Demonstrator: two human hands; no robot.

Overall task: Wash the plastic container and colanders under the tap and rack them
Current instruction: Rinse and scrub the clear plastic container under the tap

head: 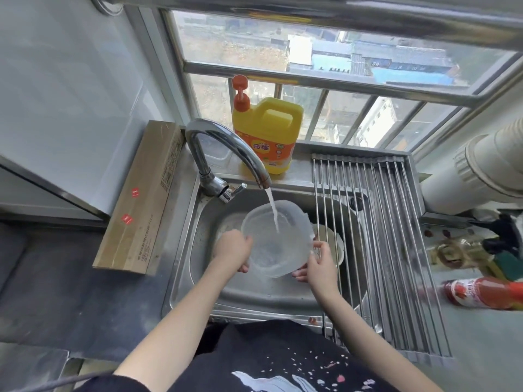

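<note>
A cardboard box point(138, 202) lies left of the sink point(181, 250). Over the basin, the left hand point(232, 248) and right hand point(321, 263) grip opposite rims of the clear plastic container point(276, 239), tilted under the tap point(223, 154), water running into it. The rack point(376, 250) spans the right side, bottles point(481, 292) beyond.

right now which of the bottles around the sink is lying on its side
The red sauce bottle on the counter right of the roll-up rack lies on its side. The yellow detergent jug behind the tap stands upright.
</note>
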